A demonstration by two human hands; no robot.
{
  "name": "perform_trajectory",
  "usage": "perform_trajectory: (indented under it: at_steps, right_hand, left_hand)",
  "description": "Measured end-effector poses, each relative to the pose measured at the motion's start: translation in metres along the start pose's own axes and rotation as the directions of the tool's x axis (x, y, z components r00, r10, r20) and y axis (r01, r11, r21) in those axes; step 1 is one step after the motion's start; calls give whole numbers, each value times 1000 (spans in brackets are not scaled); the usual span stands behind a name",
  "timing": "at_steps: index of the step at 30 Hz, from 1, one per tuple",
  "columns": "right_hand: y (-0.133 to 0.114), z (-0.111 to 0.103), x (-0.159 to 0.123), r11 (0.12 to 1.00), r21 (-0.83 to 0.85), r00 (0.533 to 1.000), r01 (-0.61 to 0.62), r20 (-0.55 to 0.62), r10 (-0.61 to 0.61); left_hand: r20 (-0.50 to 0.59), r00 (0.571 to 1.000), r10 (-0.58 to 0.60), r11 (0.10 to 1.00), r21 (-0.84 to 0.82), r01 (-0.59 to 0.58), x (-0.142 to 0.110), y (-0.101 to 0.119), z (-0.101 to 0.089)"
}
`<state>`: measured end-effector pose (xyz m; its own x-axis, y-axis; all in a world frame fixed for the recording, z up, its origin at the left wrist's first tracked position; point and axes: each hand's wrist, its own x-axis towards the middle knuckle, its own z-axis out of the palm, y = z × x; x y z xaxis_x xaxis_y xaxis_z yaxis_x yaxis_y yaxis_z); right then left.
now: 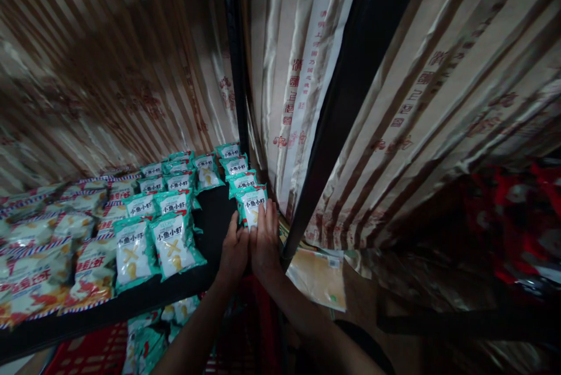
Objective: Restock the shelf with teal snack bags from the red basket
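Note:
A teal-and-white snack bag [252, 205] leans at the front of the right-hand row on the black shelf. My right hand [265, 243] has its fingers closed over the bag's right side and lower front. At the bag's lower left edge, my left hand [235, 249] grips with bent fingers, its thumb side close to my right hand. Behind this bag stand several alike, the nearest being another teal snack bag [242, 181]. More rows of the same kind stand to the left, led by two front bags [172, 245]. My palms are hidden.
Orange-and-white snack bags [35, 281] fill the shelf's left part. Below the shelf edge [87, 311] is a red basket [94, 349] with more teal bags. A black post [333, 112] rises right of my hands. Pleated printed cloth [293, 71] hangs behind.

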<state>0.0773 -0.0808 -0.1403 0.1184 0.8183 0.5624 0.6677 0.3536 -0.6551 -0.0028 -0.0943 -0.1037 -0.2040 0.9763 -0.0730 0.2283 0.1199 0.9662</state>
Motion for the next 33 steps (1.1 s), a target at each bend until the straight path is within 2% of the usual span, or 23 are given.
perform_trajectory:
  at_steps: [5, 14, 18, 24, 27, 29, 31, 33]
  right_hand:
    - [1, 1, 0, 1000, -11, 1000, 16, -19, -16]
    - [-2, 0, -1, 997, -78, 1000, 26, 9, -25]
    - [-6, -6, -7, 991, -107, 997, 76, 32, -73]
    - [-13, -17, -16, 983, -48, 984, 179, 18, -178]
    - [-23, -24, -23, 966, 21, 966, 258, -6, -258]
    - [-30, -28, -32, 945, 116, 950, 307, 29, -312]
    - [-37, -29, -43, 906, 241, 917, 347, 116, -382]
    - [-44, -28, -55, 871, 341, 859, 354, 248, -447]
  left_hand:
    - [-25, 999, 43, 999, 2, -43, -6, -4, -2]
    - [13, 998, 68, 997, -41, -67, -18, -9, -6]
    - [20, 988, 154, 988, -16, -154, -27, -16, -10]
    - [-18, 951, 309, 950, 45, -308, -46, -23, -11]
    - [-36, 930, 365, 931, 16, -365, -60, -27, -15]
    - [-33, 927, 374, 927, -6, -375, -72, -30, -23]
    - [-10, 934, 358, 934, 7, -358, -85, -35, -34]
    - [40, 950, 311, 943, 110, -314, -98, -44, -48]
